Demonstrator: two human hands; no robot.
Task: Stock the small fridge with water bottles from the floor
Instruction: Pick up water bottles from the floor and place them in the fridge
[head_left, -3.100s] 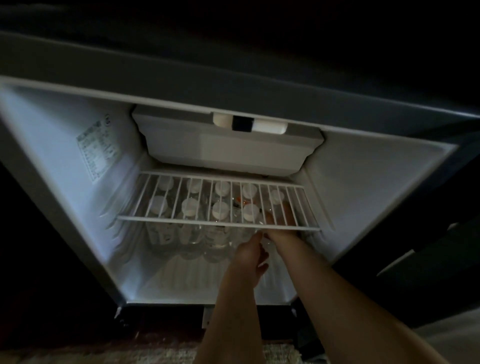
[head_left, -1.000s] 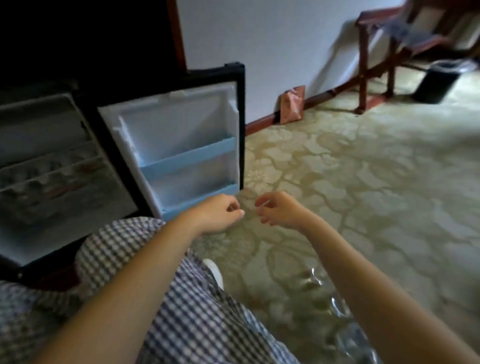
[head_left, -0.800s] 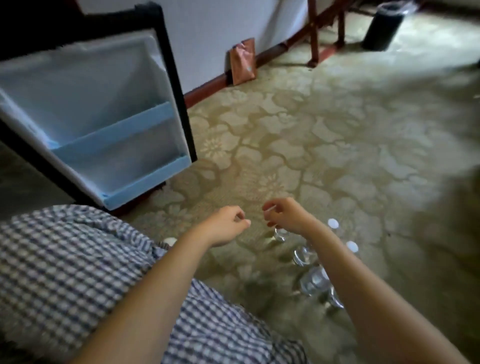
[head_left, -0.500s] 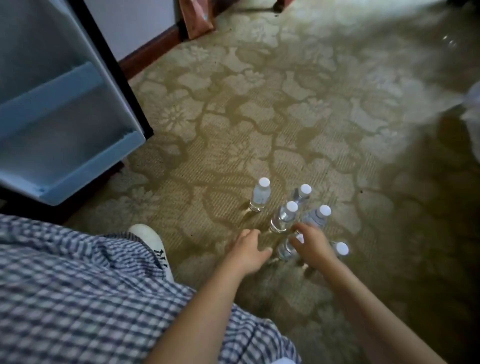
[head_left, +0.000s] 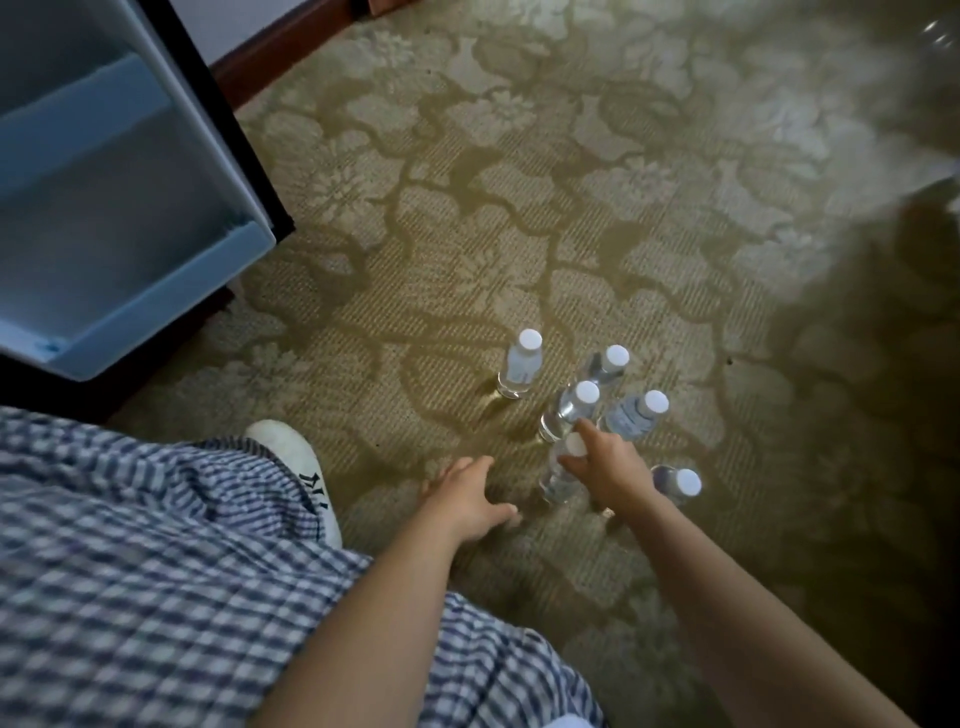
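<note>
Ref. 3.1 s ago: both hands were up inside the fridge at the wire shelf. Now they are down at floor level, and only the open fridge door (head_left: 119, 197) shows, top left. Ref. 0.5 s ago: approx. same view and same reach. Six water bottles (head_left: 563, 413) stand in a loose cluster on the patterned carpet (head_left: 467, 208), well apart from the door. Orientation: all upright, white caps up, long axis vertical. My R hand (head_left: 608, 470) has fingers and thumb curled round the neck of the near bottle (head_left: 558, 480), just under its cap. I cannot tell if its base is off the carpet. My L hand (head_left: 465, 499) is open, fingers spread and relaxed, low over the carpet just beside that bottle on its left, holding nothing. A white shoe (head_left: 291, 452) sits left of the L hand.
</note>
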